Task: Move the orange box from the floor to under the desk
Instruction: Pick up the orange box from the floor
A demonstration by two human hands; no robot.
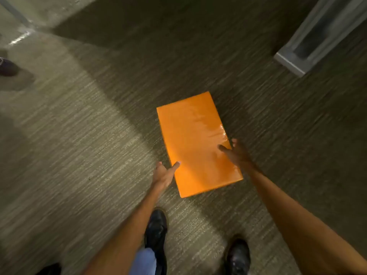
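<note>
A flat orange box (195,139) with a glossy wrapped top is at the middle of the view over the striped carpet; I cannot tell whether it rests on the floor or is just off it. My left hand (163,174) grips its left long edge, thumb on top and fingers down the side. My right hand (236,152) holds the right long edge the same way, thumb lying on the lid. Both arms reach down from the bottom of the view. No desk is clearly visible.
A grey metal furniture frame (317,38) stands at the upper right. Another person's dark shoe (8,67) shows at the left edge. My own black shoes (156,233) (238,257) stand just behind the box. Open carpet (83,147) stretches to the left.
</note>
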